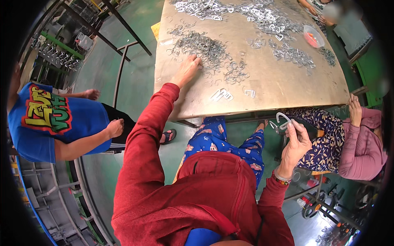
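My left hand (188,69) is at the near-left edge of a pile of thin wire rings (201,48) on the table, fingers curled and pinched together. Whatever is between those fingertips is too small to make out. Beyond the table's near edge, my right hand (296,142) pinches a curved silver metal hook (283,116) between thumb and fingers, with thinner wire loops beside it. Closer to me than the pile lie several flat bent metal hooks (222,95) and a single one (249,93). A smaller cluster of rings (236,73) sits right of the pile.
The brown tabletop (287,88) bears heaps of shiny metal hooks (266,18) farther back and a pink-white bowl (313,37). A person in a blue shirt (61,119) stands left. Someone in a pink top (361,143) sits right, one hand on the table edge. Another person is far right.
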A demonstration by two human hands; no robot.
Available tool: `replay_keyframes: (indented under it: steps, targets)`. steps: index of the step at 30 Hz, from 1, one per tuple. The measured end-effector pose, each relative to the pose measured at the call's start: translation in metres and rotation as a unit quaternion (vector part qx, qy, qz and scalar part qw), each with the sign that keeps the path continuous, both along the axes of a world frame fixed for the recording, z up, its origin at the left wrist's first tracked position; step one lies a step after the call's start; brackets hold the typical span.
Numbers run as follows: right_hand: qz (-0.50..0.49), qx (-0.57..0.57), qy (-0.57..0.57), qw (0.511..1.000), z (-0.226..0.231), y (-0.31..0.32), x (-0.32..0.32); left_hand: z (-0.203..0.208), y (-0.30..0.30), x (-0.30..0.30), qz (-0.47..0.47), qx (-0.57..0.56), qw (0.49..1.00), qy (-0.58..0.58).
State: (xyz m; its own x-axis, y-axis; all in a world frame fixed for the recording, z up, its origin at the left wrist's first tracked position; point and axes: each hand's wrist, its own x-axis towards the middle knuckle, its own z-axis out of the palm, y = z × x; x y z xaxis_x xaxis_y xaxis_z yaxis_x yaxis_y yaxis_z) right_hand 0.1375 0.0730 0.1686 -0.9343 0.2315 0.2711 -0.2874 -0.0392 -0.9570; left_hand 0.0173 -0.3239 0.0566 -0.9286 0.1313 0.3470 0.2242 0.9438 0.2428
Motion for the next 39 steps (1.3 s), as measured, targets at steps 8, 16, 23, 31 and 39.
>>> replay_keyframes:
  steps: [8, 16, 23, 31, 39]
  targets:
    - [-0.006, 0.018, 0.002, 1.0, -0.001, 0.005, 0.002, 0.005, -0.001, -0.013, -0.063, -0.067, 0.996, 0.02]
    - [-0.006, 0.015, -0.021, 1.0, -0.005, 0.006, -0.001, 0.005, -0.002, -0.029, -0.013, -0.102, 0.993, 0.061]
    - [0.01, 0.013, -0.007, 1.0, -0.001, 0.016, 0.0, 0.053, 0.052, -0.027, -0.004, 0.099, 0.993, 0.071]
    - [0.038, -0.045, -0.04, 0.997, -0.018, 0.015, -0.003, 0.124, 0.203, 0.058, -0.148, 0.394, 0.891, -0.167]
    - [0.02, -0.006, -0.043, 0.999, -0.021, 0.009, 0.004, 0.104, 0.252, 0.091, -0.265, 0.368, 0.89, -0.034]
